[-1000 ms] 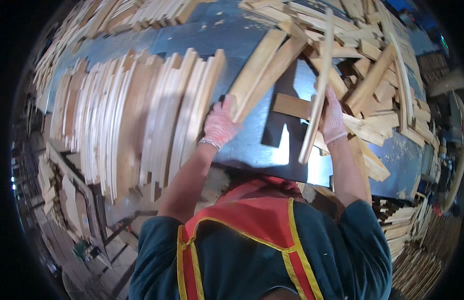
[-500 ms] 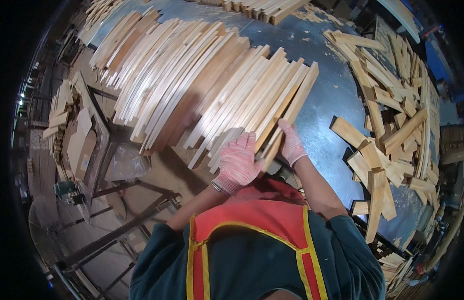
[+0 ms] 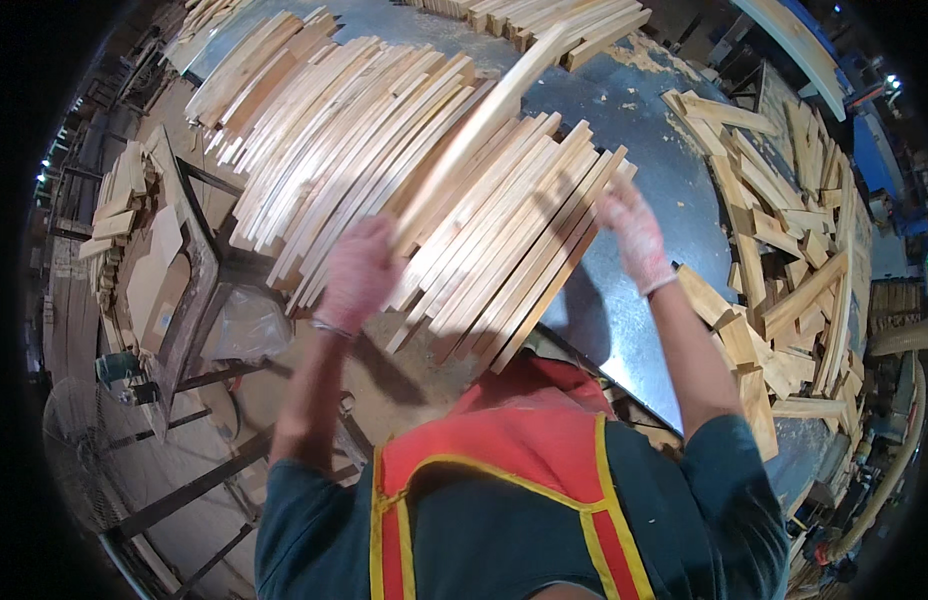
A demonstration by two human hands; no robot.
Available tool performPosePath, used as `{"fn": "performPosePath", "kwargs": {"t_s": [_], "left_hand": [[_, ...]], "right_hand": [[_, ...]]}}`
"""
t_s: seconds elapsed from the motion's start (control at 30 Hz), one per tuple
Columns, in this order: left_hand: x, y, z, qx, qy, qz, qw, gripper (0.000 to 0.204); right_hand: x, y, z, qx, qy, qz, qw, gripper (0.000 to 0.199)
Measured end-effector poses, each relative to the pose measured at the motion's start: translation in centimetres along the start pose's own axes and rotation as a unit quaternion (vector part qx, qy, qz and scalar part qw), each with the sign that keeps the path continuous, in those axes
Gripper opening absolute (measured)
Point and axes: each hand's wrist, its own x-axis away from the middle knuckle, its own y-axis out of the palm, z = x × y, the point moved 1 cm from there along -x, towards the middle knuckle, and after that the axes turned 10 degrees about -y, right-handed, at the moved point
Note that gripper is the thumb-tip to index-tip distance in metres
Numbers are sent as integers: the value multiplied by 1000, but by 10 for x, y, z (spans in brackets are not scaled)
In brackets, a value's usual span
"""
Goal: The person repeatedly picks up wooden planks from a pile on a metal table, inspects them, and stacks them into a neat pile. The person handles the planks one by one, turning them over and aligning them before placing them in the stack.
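Observation:
My left hand (image 3: 362, 275), in a pink-and-white knit glove, is closed round the near end of a pale wooden strip (image 3: 484, 115). That strip is lifted and slants up and away over a row of wooden strips (image 3: 494, 225) standing side by side on the metal table (image 3: 649, 130). My right hand (image 3: 632, 232), gloved alike and a little blurred, hovers by the far end of the row's rightmost strips. Its fingers are loosely bent and apart, with nothing visible between them.
A jumbled heap of wooden offcuts (image 3: 784, 250) covers the table's right side. More stacked strips (image 3: 504, 15) lie at the far edge, near scattered wood chips (image 3: 639, 55). To the left stand a side bench with cardboard (image 3: 159, 265), a metal frame (image 3: 194, 490) and a fan (image 3: 79, 440).
Both hands have parted from the row's right end. My left hand has moved left and now holds a raised strip; my right hand has moved outward and farther away.

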Motion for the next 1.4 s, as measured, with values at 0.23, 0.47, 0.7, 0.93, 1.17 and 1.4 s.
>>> {"fn": "performPosePath", "kwargs": {"t_s": [0.23, 0.47, 0.7, 0.93, 1.17, 1.4], "left_hand": [[-9, 31, -26, -291, -13, 202, 935, 72], [-68, 116, 88, -103, -7, 98, 990, 62], [-128, 110, 53, -83, -78, -6, 993, 30], [-168, -5, 105, -18, -59, -19, 998, 41], [-123, 25, 46, -244, 17, 78, 966, 70], [-104, 25, 26, 37, 229, 174, 957, 35]], "right_hand": [[-203, -12, 22, 415, -55, -111, 901, 69], [-279, 48, 30, 463, -87, -249, 846, 41], [-178, -5, -26, 13, -77, -161, 984, 56], [20, -103, 94, 162, 237, -54, 956, 96], [64, 75, 75, -66, 232, -29, 970, 113], [139, -29, 42, 144, 165, 1, 976, 96]]}}
